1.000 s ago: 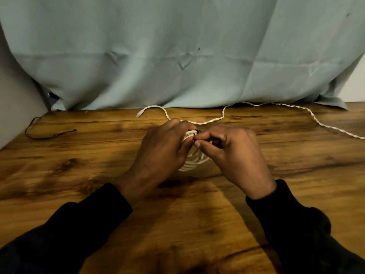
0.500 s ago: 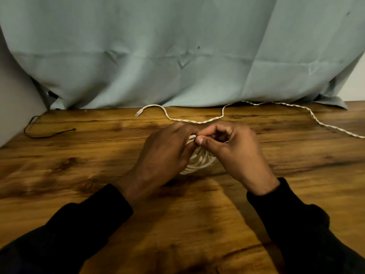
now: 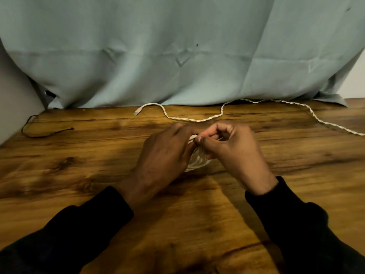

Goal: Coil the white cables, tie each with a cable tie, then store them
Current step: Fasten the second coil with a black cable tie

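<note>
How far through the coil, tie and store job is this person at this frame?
Done: one white cable is wound into a coil, held between the hands. In hand: the left hand grips the coil while the right hand pinches at its top, apparently tying it; the tie itself is hidden. Left: a second white cable lies uncoiled along the back of the wooden table, and no stored cables show.

A makeshift indoor recording spot: a wooden table (image 3: 79,194) against a draped pale-blue cloth (image 3: 177,46) backdrop
</note>
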